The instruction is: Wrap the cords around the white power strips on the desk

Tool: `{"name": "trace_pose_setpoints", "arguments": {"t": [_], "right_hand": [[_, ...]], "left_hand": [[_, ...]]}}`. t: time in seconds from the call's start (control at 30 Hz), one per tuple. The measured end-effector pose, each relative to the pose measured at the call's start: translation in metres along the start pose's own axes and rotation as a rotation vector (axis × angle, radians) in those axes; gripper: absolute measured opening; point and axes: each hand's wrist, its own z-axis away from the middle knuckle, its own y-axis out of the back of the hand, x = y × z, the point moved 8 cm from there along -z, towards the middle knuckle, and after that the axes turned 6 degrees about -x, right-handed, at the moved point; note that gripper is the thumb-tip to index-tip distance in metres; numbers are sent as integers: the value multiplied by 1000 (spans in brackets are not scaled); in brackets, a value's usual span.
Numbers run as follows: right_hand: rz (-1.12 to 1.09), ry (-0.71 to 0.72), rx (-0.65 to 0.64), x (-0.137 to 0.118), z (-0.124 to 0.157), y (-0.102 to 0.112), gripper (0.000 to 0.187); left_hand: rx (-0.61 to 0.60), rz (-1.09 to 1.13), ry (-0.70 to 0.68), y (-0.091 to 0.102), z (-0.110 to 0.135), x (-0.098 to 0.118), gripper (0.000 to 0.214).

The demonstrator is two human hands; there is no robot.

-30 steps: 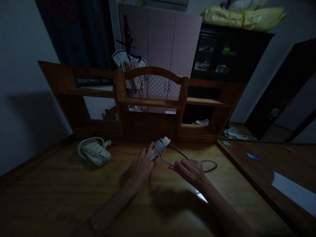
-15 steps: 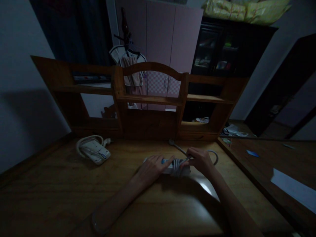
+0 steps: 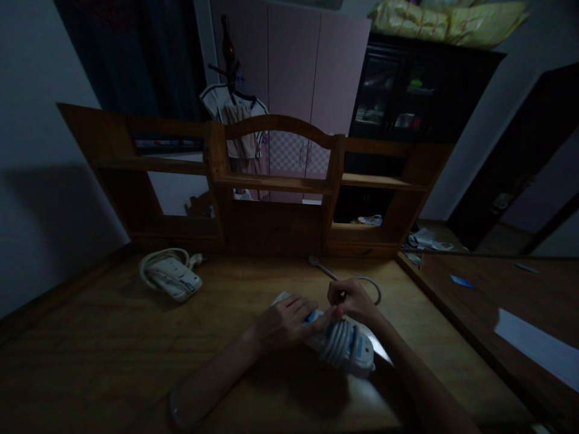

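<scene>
A white power strip (image 3: pixel 344 346) lies on the wooden desk (image 3: pixel 113 355) in front of me, with its grey cord (image 3: pixel 368 283) wound in several turns round its body. My left hand (image 3: pixel 283 322) rests on top of the strip, fingers curled over its left end. My right hand (image 3: pixel 350 299) pinches the cord just above the strip. The loose end of the cord loops back toward the shelf, ending in a plug (image 3: pixel 313 260).
A second white power strip (image 3: pixel 172 278) with its cord coiled round it lies at the desk's left rear. A wooden shelf unit (image 3: pixel 271 187) stands along the back edge. A lower dark table (image 3: pixel 506 301) with papers adjoins on the right.
The strip has come down from upright at the back of the desk to lying flat near me. More cord is wound round it and the loose loop has shrunk.
</scene>
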Motion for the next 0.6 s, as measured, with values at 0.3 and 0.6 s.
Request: {"name": "trace_pose_setpoints", "arguments": {"t": [0.3,0.6], "right_hand": [[5,27,197,-5,-3,9,38],[-100,-8,291,2,1,17,48]], "left_hand": [[78,-27,21,6,2,-5,46],[51,-62,5,7,-2,-1,60]]}}
